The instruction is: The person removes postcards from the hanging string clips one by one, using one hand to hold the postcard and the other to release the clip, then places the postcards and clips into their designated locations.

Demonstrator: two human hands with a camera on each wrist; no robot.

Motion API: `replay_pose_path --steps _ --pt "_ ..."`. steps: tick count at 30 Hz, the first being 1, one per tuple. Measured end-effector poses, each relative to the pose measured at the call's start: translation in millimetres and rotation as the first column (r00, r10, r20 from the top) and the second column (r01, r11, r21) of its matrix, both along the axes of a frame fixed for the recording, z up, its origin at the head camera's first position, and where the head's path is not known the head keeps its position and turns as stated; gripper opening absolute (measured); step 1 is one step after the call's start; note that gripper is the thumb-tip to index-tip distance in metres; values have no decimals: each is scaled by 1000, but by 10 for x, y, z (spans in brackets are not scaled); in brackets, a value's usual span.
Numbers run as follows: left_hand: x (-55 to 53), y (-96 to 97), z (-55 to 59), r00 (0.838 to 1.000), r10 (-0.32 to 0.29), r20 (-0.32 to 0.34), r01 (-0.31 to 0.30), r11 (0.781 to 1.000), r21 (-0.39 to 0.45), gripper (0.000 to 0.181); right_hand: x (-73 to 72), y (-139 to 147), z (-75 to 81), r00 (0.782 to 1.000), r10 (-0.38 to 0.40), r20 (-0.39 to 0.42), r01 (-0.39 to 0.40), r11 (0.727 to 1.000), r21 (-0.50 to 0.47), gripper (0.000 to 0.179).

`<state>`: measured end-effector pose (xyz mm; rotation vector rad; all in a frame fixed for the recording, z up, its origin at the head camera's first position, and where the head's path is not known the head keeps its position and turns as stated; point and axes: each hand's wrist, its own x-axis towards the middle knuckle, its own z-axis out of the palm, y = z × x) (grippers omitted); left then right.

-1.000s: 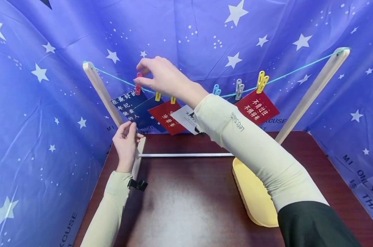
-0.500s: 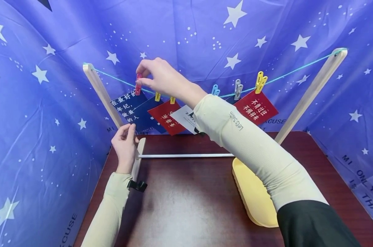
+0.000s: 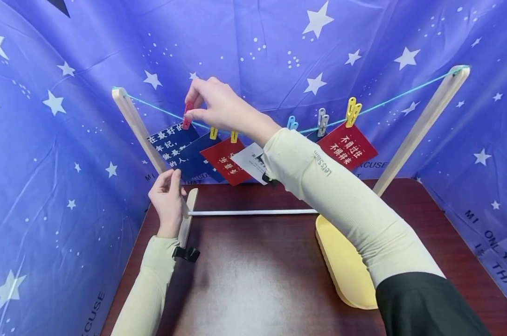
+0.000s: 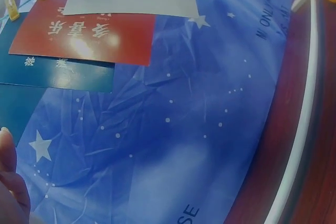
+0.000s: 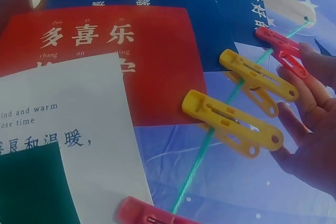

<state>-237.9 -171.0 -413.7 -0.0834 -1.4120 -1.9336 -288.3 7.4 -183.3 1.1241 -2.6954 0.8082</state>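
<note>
In the head view my left hand (image 3: 167, 203) pinches the lower corner of a dark blue card (image 3: 169, 145) with white writing, at the left end of the line. My right hand (image 3: 217, 102) reaches across and pinches a red clothespin (image 3: 186, 123) at that card's upper edge. From the right wrist the red clothespin (image 5: 278, 40) is seen on the green string (image 5: 191, 174), with the fingertips on its handle end. In the left wrist view only some fingers (image 4: 8, 153) show, beside the blue card's edge; their hold is partly cut off.
Several other cards hang from clothespins, among them a red card (image 3: 228, 161), a white card (image 3: 250, 161) and another red card (image 3: 347, 145). Wooden posts (image 3: 423, 128) carry the string. A white rod (image 3: 253, 213) runs low between them. A yellow tray (image 3: 345, 266) stands on the brown table (image 3: 245, 280).
My left hand has shifted slightly left and down, and the blue card's lower part has moved with it. My right fingers have drawn closer on the red clothespin, which has barely moved.
</note>
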Motion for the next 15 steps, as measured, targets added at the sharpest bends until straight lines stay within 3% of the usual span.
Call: replay_pose_path --steps 5,15 --pt "16 -24 -17 1000 3 -11 -3 1000 -9 11 10 4 -30 995 -24 -99 26 1000 10 18" --pt "34 -33 13 1000 4 -24 -5 1000 -5 7 19 20 -66 967 -68 -247 34 990 -139 17"
